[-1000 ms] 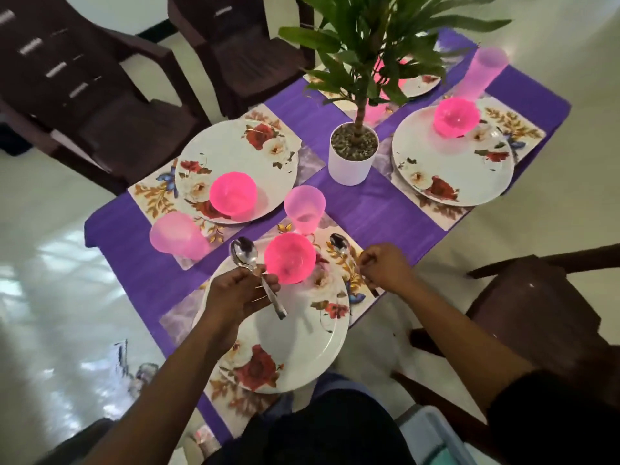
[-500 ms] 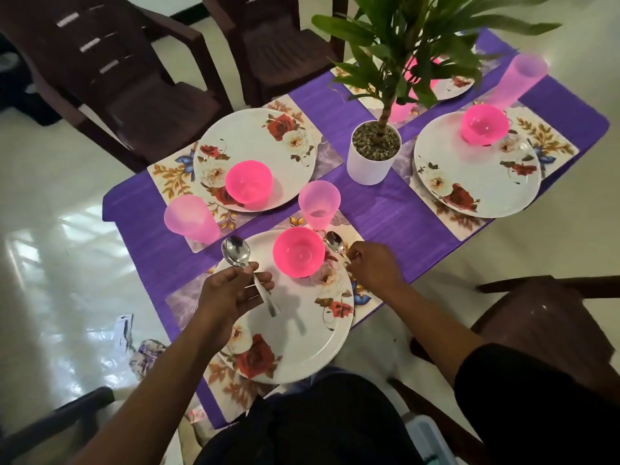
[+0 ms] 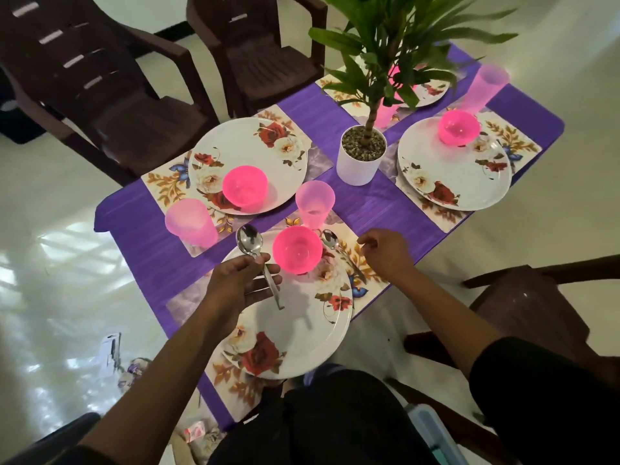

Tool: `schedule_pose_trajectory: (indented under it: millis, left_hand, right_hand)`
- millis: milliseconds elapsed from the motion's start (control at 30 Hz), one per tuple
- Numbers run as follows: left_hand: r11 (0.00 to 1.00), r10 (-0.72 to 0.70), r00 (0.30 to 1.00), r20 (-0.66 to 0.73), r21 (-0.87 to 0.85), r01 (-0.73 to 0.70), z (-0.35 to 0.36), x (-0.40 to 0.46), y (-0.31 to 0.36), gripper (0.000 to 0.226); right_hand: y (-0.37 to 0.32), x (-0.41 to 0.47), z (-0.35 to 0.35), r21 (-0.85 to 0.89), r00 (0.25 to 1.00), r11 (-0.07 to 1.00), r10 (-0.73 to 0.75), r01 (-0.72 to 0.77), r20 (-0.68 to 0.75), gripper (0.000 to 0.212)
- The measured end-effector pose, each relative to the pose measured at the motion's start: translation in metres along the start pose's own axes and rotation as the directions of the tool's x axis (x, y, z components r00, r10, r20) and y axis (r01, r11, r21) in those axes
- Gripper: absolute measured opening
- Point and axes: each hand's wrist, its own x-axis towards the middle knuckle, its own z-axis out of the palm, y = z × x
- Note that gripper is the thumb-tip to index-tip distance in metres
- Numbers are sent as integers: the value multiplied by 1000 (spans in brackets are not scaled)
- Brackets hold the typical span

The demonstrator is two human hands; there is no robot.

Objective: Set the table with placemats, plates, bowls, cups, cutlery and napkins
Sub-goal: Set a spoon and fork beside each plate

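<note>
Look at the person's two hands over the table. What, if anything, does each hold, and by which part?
The left hand holds spoons by their handles, bowls pointing away. The right hand holds nothing; a spoon lies beside it on the placemat.

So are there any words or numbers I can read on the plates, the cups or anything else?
None can be read.
The nearest plate, the placemat under it and the pink cup show only flowers, leaves or plain colour, no words.
The small packet on the floor may carry print, but it is too small and blurred to read.
</note>
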Motion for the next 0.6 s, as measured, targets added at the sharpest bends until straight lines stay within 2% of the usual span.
schedule_pose_trajectory:
  millis: [100, 200, 267, 367, 467, 600]
  left_hand:
    - [999, 25, 998, 64, 39, -28, 14, 1, 5, 21]
    - [995, 42, 991, 128, 87, -53, 39, 4, 11, 24]
    - [989, 50, 986, 159, 126, -70, 60, 6, 15, 22]
    - [986, 54, 988, 147, 145, -76, 96, 14, 18, 19]
    - [991, 42, 994, 96, 123, -53, 129, 26, 19, 10]
    - [995, 64, 995, 76, 74, -69, 171, 48, 17, 11]
  right_hand:
    - [-13, -10, -23, 108, 998, 994, -8, 16, -66, 15]
    - [-36, -27, -47, 367, 1000, 930, -24, 29, -17, 10]
    - [-49, -38, -60, 474, 986, 875, -148, 94, 76, 8]
    - [-54, -39, -70, 537, 934, 826, -311, 172, 179, 6]
    - [-42, -21, -73, 578, 931, 809, -283, 104, 229, 14]
    - [-12, 16, -84, 632, 932, 775, -225, -7, 286, 16]
